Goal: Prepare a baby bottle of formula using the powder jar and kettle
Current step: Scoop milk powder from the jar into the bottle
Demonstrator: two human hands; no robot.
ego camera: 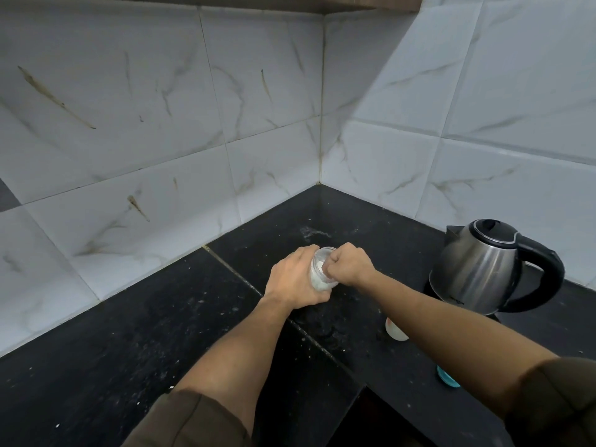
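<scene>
The left hand [295,279] is clamped round the open powder jar [317,272], held tilted near the desk's [129,333] back corner. The right hand [350,264] is fisted at the jar's mouth, perhaps round a scoop. The kettle [483,269] stands at the right edge, and the bottle [395,332] shows beneath the right forearm.

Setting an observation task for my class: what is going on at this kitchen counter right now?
A person is working at a black counter. The left hand grips a glass jar of white powder, tilted toward the right hand, which is closed in a fist at the jar's open mouth. A steel kettle stands to the right. A white bottle shows partly behind the right forearm, and a blue lid lies nearer.
</scene>
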